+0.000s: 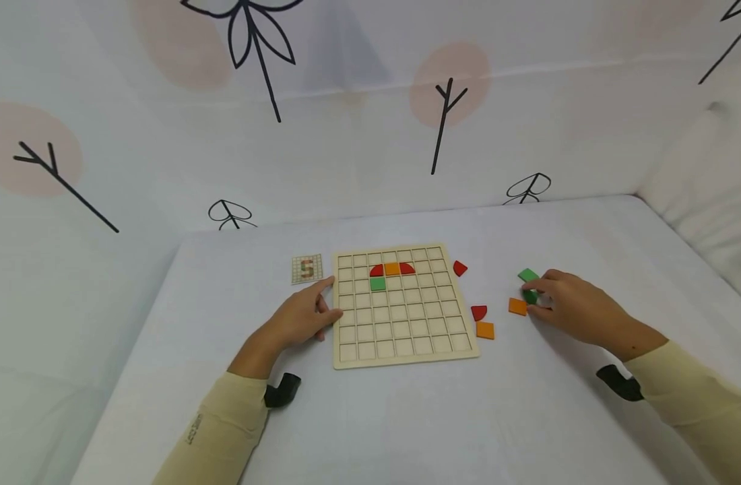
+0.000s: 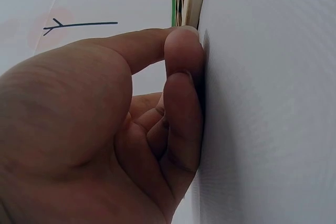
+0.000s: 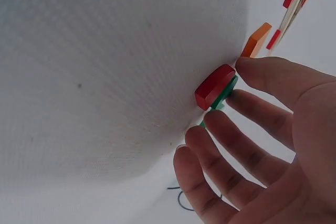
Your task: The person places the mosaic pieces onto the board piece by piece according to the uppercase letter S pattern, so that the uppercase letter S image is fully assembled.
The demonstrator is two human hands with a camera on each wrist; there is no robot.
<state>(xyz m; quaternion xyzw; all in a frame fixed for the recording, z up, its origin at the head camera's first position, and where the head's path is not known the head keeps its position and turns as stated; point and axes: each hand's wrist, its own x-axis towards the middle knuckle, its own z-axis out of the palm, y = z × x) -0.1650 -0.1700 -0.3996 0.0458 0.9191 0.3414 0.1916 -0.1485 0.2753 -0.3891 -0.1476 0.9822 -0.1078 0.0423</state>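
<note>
A pale grid board lies on the white table; on it are two red quarter-round pieces, an orange square between them and a light green square. My left hand touches the board's left edge with index finger and thumb, other fingers bent beneath. Right of the board, my right hand pinches a dark green piece between thumb and index finger, low at the tabletop. In the right wrist view a red piece lies right beside the green one; the hand hides it from the head view.
A small pattern card with an S shape lies left of the board. Near the right hand lie a light green piece and an orange square. Red pieces and another orange square lie along the board's right side.
</note>
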